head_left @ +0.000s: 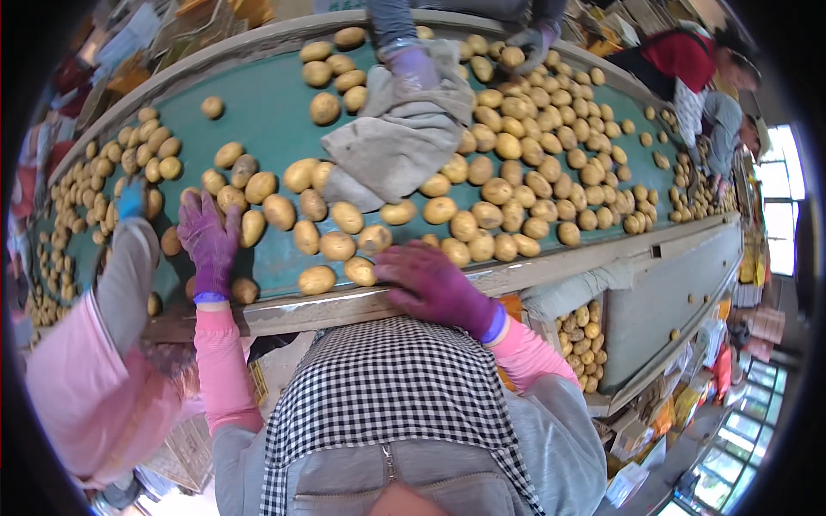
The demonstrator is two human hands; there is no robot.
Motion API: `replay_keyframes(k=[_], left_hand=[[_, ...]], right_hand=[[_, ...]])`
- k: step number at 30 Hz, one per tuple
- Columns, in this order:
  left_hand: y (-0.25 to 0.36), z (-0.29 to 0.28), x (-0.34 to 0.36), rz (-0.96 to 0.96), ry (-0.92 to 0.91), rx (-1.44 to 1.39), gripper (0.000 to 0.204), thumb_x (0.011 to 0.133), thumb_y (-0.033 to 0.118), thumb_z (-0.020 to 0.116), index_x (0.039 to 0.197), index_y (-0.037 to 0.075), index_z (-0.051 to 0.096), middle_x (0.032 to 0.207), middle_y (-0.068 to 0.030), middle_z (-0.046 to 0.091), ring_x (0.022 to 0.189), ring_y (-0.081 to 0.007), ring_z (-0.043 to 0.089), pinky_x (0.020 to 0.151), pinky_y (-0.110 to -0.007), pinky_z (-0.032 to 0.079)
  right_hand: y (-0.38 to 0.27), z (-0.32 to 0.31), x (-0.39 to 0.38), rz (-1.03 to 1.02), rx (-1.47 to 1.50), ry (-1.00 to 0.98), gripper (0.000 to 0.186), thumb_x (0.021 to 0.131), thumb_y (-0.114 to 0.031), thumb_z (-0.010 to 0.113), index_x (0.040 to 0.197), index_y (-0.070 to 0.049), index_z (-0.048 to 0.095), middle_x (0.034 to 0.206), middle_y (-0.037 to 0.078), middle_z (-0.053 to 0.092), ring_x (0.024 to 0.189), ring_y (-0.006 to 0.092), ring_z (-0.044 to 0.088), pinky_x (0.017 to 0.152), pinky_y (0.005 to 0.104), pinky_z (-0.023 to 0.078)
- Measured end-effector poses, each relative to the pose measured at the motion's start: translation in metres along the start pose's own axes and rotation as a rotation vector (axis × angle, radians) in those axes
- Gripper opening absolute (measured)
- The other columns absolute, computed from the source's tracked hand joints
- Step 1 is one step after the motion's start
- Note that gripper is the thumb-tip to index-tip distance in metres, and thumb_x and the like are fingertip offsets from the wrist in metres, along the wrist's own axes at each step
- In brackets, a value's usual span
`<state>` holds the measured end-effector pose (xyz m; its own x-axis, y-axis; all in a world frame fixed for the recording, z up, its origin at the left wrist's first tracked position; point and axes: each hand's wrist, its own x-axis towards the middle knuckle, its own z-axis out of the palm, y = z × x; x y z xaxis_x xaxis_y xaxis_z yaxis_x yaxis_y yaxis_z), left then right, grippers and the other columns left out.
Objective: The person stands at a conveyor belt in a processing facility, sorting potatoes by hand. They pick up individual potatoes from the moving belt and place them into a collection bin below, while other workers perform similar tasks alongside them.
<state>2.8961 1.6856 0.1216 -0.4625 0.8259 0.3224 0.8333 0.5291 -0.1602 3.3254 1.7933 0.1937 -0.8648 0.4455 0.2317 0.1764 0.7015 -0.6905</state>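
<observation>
Head view: potatoes [508, 147] lie on a green belt [194, 142], densely massed right of centre, looser across the middle, and clustered again at far left. Left hand [209, 236], in a purple glove, is over the near left part of the belt, palm down, fingers extended and slightly spread, tips next to several potatoes; contact cannot be told. Right hand [437, 288], similarly gloved, is at the near edge [275, 315] of the belt, right of the left hand; fingers point left and are partly bent, just beside potatoes. Their undersides are hidden, so cannot tell whether anything is gripped. Opposite, a co-worker's purple-gloved hand [415, 67] is on a grey cloth [391, 150] spread over the belt; that person's other gloved hand [535, 47] has its fingers around one potato. At left, another worker's blue glove [131, 199] reaches among potatoes. More potatoes fill a compartment [604, 301] at near right, below belt level. Wearer's black-and-white checked apron [391, 378] meets the near edge.
</observation>
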Motion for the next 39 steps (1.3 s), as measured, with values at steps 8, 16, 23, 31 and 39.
replay_keyframes(k=[8,16,23,31,39], left_hand=[[0.160,-0.074,-0.016,0.144,-0.184,-0.440,0.085,0.097,0.048,0.069,0.159,-0.004,0.042,0.145,-0.0310,0.054,0.130,-0.0466,0.055,0.115,-0.057,0.038],[0.205,-0.116,-0.057,0.145,-0.222,-0.553,0.074,0.099,0.032,0.072,0.162,0.005,0.044,0.164,-0.0353,0.037,0.146,-0.0521,0.043,0.122,-0.058,0.035],[0.174,-0.130,-0.070,0.038,-0.078,-0.830,0.054,0.101,0.011,0.064,0.154,0.006,0.056,0.162,-0.0197,0.050,0.152,-0.0358,0.045,0.127,-0.049,0.032],[0.176,-0.088,-0.085,-0.099,-0.092,-0.208,0.052,0.107,0.035,0.058,0.151,0.008,0.059,0.160,-0.0194,0.051,0.153,-0.0412,0.040,0.127,-0.055,0.026],[0.188,-0.084,-0.055,-0.154,-0.107,-0.295,0.053,0.105,0.040,0.061,0.146,0.006,0.063,0.135,-0.0154,0.070,0.136,-0.0331,0.058,0.125,-0.057,0.027]], right_hand=[[0.026,-0.046,-0.044,0.186,-0.107,-0.034,0.059,0.092,-0.031,0.075,0.146,-0.012,0.062,0.153,0.014,0.061,0.146,0.0340,0.055,0.122,0.0522,0.043],[0.086,-0.140,-0.103,0.256,-0.450,0.110,0.051,0.092,-0.019,0.075,0.140,-0.008,0.065,0.147,0.013,0.065,0.149,0.0336,0.051,0.122,0.0502,0.043],[0.230,-0.261,-0.163,0.343,-0.803,0.368,0.033,0.095,-0.013,0.070,0.128,-0.007,0.073,0.143,0.016,0.067,0.139,0.0422,0.056,0.115,0.0494,0.048],[0.190,-0.187,-0.028,0.040,-0.404,0.306,0.027,0.090,-0.009,0.071,0.116,-0.016,0.078,0.125,0.014,0.073,0.113,0.0375,0.069,0.098,0.0480,0.055],[0.183,-0.169,-0.048,0.003,-0.126,0.085,0.026,0.082,-0.007,0.077,0.107,-0.014,0.072,0.105,0.008,0.065,0.100,0.0336,0.064,0.088,0.0455,0.053]])
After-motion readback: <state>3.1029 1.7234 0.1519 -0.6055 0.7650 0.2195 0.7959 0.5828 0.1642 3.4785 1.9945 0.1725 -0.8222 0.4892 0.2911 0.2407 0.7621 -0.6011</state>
